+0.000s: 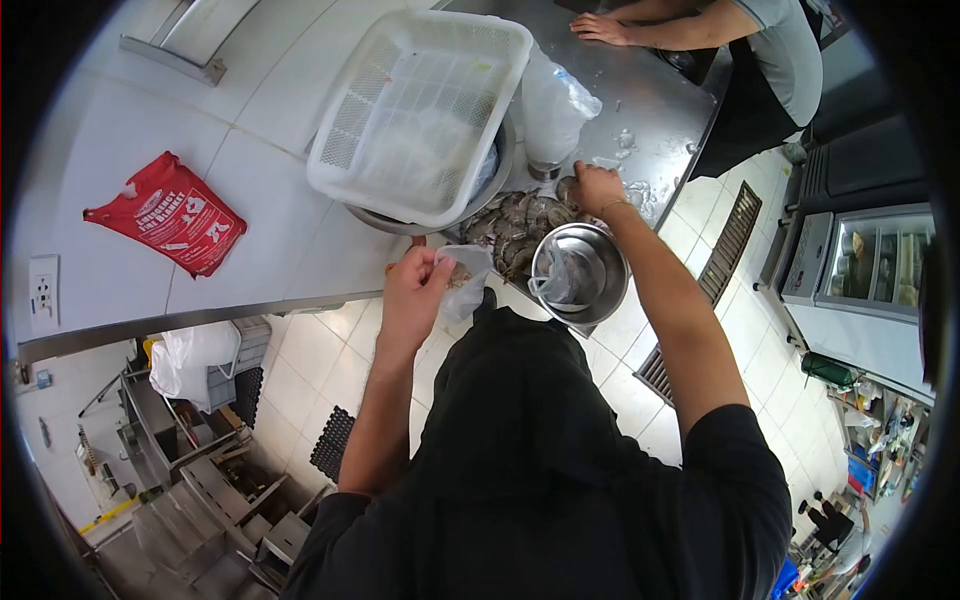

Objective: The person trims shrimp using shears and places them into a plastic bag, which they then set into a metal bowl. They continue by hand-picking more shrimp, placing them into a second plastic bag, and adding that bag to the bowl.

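Note:
My left hand (413, 292) is closed on the rim of a clear plastic bag (466, 286), which hangs at the counter's edge with a little something pale brown inside. A heap of raw grey shrimp (512, 232) lies on the steel counter between my hands. At the heap's far right edge, my right hand (600, 190) has its fingers closed around a shrimp (568, 192), partly hidden by them. Below my right forearm stands a round steel pot (606, 262) with another clear plastic bag (562, 280) in it.
A white perforated basket (345, 150) rests over a metal bowl (507, 150) behind the shrimp. A filled plastic bag (553, 110) stands beside it. A red fire blanket pouch (178, 216) lies on the left counter. Another person's hand (600, 30) is on the far counter.

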`<state>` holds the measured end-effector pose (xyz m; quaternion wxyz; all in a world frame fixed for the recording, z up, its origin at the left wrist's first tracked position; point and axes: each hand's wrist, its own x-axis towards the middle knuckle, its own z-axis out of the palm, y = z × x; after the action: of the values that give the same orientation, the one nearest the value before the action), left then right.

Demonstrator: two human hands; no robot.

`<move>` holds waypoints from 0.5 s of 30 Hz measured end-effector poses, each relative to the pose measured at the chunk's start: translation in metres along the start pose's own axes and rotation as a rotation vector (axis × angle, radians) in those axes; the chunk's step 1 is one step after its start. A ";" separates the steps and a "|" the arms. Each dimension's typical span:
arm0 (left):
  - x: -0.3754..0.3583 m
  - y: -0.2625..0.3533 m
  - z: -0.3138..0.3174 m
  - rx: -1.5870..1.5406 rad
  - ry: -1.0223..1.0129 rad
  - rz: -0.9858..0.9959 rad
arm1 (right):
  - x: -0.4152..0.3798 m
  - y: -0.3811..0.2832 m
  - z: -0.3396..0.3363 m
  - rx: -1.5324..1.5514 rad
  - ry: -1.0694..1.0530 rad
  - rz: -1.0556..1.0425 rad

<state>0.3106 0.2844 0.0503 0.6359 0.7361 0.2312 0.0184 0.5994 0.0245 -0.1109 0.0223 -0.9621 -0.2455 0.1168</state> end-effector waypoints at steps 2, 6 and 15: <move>0.002 -0.003 0.003 -0.011 0.008 -0.023 | -0.026 -0.007 -0.034 0.202 0.078 0.043; 0.015 -0.007 0.011 0.027 0.028 -0.024 | -0.097 -0.057 -0.122 0.576 0.320 0.020; 0.024 -0.008 0.024 0.012 -0.010 0.011 | -0.170 -0.173 -0.114 0.841 0.173 -0.273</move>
<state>0.3375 0.2718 0.0320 0.6326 0.7412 0.2240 0.0167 0.4004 0.0966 0.0536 0.4470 -0.8344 -0.2988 0.1214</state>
